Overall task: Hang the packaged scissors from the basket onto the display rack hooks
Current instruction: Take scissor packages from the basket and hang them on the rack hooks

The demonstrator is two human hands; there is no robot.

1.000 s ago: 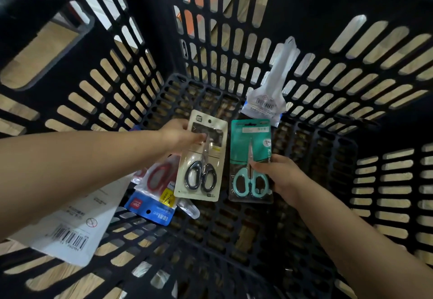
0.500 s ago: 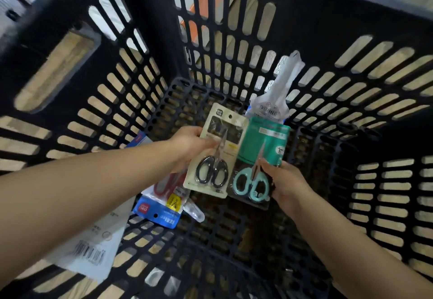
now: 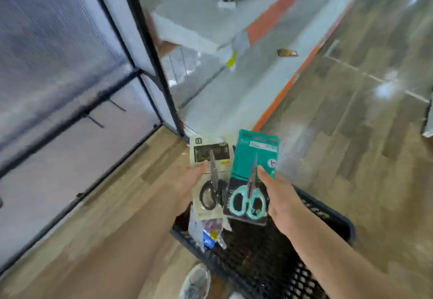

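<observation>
Above the basket (image 3: 328, 219), my left hand (image 3: 189, 181) pinches the cream scissors pack (image 3: 210, 158), right hand (image 3: 278, 193) the teal pack (image 3: 255, 158). Long axes upright, hang ends far. Rack hooks (image 3: 93, 119) lie far-left; left hand nearer.

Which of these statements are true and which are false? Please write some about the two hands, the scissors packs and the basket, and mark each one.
1. The left hand holds the pack with black-handled scissors. True.
2. The right hand holds a red pack. False: it holds the teal pack with mint-handled scissors.
3. Both packs are raised above the black basket. True.
4. The basket is empty. False: at least a clear packet with a blue label remains inside.
5. Both packs already hang on the rack hooks. False: they are in the hands.
</observation>
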